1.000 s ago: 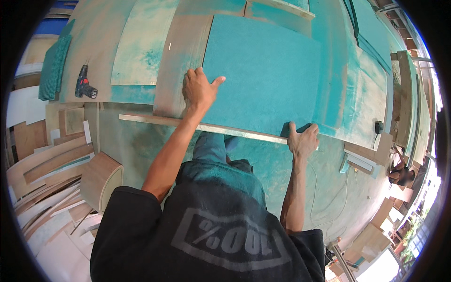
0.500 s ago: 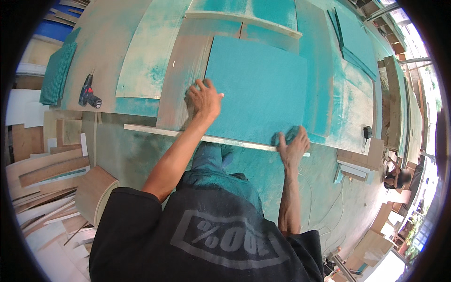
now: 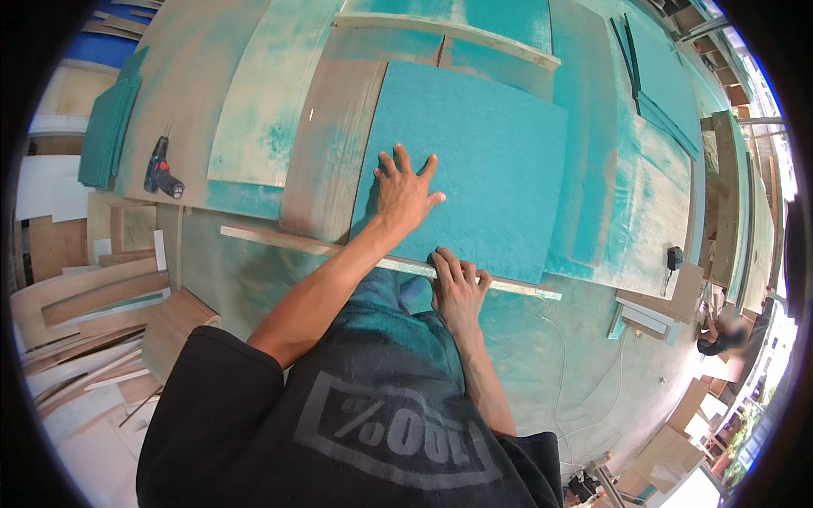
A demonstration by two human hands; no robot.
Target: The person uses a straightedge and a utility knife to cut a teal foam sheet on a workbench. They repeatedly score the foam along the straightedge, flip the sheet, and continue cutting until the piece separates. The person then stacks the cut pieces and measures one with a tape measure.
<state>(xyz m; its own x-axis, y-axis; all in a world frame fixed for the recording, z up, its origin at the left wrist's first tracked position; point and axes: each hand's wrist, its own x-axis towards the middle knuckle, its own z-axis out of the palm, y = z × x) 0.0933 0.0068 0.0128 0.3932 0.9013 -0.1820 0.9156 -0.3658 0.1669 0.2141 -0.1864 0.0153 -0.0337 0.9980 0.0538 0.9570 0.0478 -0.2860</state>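
Observation:
A flat teal panel (image 3: 491, 161) lies on the work table, its front edge along a pale wooden strip (image 3: 517, 289). My left hand (image 3: 405, 196) rests on the panel's left part, fingers spread and holding nothing. At the panel's front edge, by the strip, is my right hand (image 3: 460, 292), its fingers curled. A small dark patch shows at its fingertips; what it is, I cannot make out. Behind the panel a long wooden batten (image 3: 449, 38) lies across the table.
A cordless drill (image 3: 161, 169) lies at the left, near a stack of teal panels (image 3: 108, 131). More teal panels (image 3: 665, 76) lie far right, with a small black tool (image 3: 674, 258) at the table's right corner. Wood offcuts (image 3: 93, 322) crowd the left; another person (image 3: 721, 332) is at the right.
My left hand has moved right, from the panel's left edge onto its surface. My right hand has slid left along the front edge. The panel now sits turned slightly clockwise.

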